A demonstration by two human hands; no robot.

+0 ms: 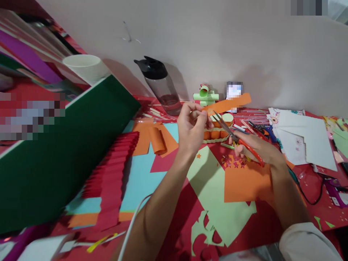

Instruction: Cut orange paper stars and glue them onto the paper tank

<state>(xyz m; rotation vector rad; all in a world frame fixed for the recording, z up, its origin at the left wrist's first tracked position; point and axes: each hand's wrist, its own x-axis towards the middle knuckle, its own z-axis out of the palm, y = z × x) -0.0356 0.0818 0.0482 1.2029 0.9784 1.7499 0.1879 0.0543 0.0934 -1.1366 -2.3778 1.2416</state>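
An orange paper strip (231,103) is pinched in my left hand (193,125), its free end pointing right and slightly up. My right hand (251,146) is closed round the handles of red-handled scissors (246,146). The scissor blades stand a little apart, with their tips beside the strip's lower edge near my left fingers; whether they touch it I cannot tell. Just below the blades sits an orange and pale-green paper piece (214,135), partly hidden by my left hand. An orange sheet (244,185) lies beneath my right hand, with small red paper stars (236,164) at its upper edge.
A dark green board (67,145) leans at the left, near a white cup (84,65). Against the wall stands a bottle (163,85). Pale-green paper (209,181), cut scraps (202,232) and pleated red paper (114,181) cover the table. White sheets (307,134) lie at the right.
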